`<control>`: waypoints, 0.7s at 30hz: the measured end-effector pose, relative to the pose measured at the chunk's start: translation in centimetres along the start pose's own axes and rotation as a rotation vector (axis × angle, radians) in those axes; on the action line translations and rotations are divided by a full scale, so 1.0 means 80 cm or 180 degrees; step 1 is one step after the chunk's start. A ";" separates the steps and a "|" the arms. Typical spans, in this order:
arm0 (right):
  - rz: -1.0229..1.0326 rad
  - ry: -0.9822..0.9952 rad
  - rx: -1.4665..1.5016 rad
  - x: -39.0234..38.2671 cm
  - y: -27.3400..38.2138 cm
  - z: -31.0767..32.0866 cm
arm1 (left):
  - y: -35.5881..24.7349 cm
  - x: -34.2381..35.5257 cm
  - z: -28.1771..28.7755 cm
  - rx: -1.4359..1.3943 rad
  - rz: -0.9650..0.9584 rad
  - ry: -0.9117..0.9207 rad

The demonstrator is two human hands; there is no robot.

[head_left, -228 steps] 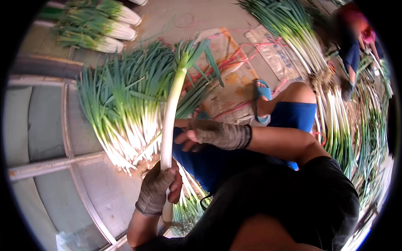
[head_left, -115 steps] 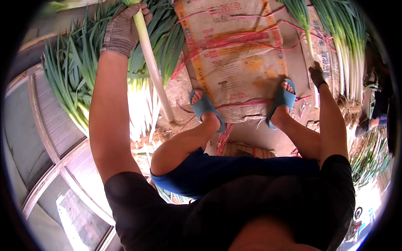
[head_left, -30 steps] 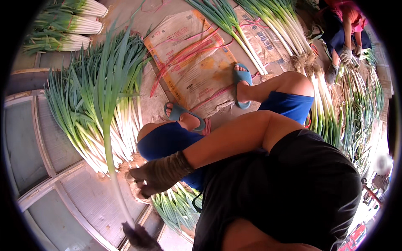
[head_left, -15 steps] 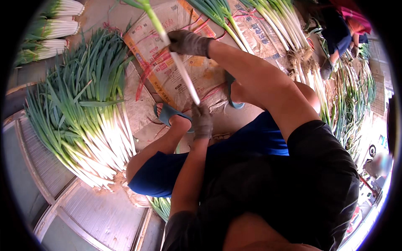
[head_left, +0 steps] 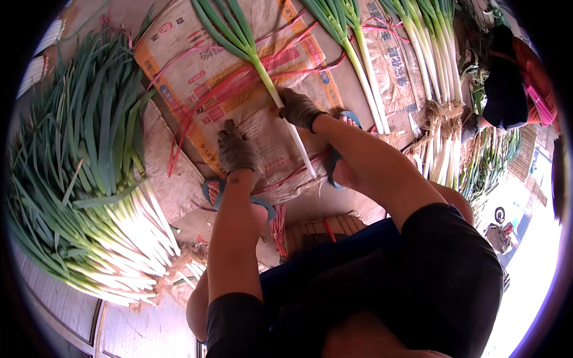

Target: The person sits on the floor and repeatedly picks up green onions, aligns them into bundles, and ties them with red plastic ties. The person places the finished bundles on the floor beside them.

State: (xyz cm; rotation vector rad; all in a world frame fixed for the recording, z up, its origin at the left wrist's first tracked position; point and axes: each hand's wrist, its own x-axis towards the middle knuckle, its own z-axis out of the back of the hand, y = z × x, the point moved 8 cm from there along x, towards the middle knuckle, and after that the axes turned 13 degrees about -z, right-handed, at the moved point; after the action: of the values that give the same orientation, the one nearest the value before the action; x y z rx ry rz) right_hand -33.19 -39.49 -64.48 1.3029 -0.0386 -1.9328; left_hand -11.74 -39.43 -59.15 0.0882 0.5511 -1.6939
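My right hand (head_left: pixel 302 110), in a dark work glove, is closed around the pale stalk of a long green onion (head_left: pixel 260 67). The onion's leaves point away from me, and its white end slants down between my feet. To its left, my gloved left hand (head_left: pixel 236 149) hovers over or rests on a flattened printed sack (head_left: pixel 173 59); I cannot tell which. Its fingers are loosely apart with nothing in them. Red plastic strips (head_left: pixel 206 98) lie across the sack, partly beneath the onion. A couple of green onions (head_left: pixel 365 80) lie to the right.
A big heap of green onions (head_left: pixel 89 173) lies at the left. Another bunch (head_left: pixel 427 53) is at the upper right, with rooty onions (head_left: pixel 443 143) nearer. A person (head_left: pixel 507 83) crouches at the far right. My sandalled feet (head_left: pixel 213 190) flank the sack.
The green onion has come down toward the sack and moved right with my right hand. My left hand has left its white end and reached forward and left. My view has shifted.
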 end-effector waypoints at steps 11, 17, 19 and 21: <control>0.1576 -0.1693 -0.0971 0.045 0.092 0.164 | 0.128 -0.133 0.019 0.1203 -0.0929 0.3587; 0.1803 -0.1935 -0.2226 0.103 0.151 0.176 | 0.222 -0.121 0.122 0.1981 -0.1010 0.2425; 0.1995 -0.2203 -0.2633 0.123 0.145 0.172 | 0.109 -0.015 0.168 0.1731 -0.2015 0.0480; 0.2018 -0.2154 -0.2917 0.135 0.153 0.166 | 0.058 0.084 0.177 0.0916 -0.1993 -0.0299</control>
State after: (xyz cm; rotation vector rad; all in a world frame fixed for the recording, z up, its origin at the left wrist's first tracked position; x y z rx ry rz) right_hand -38.36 -59.66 -61.30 -0.0092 0.0813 -1.4359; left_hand -5.25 -51.72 -50.52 0.0437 0.2689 -2.3693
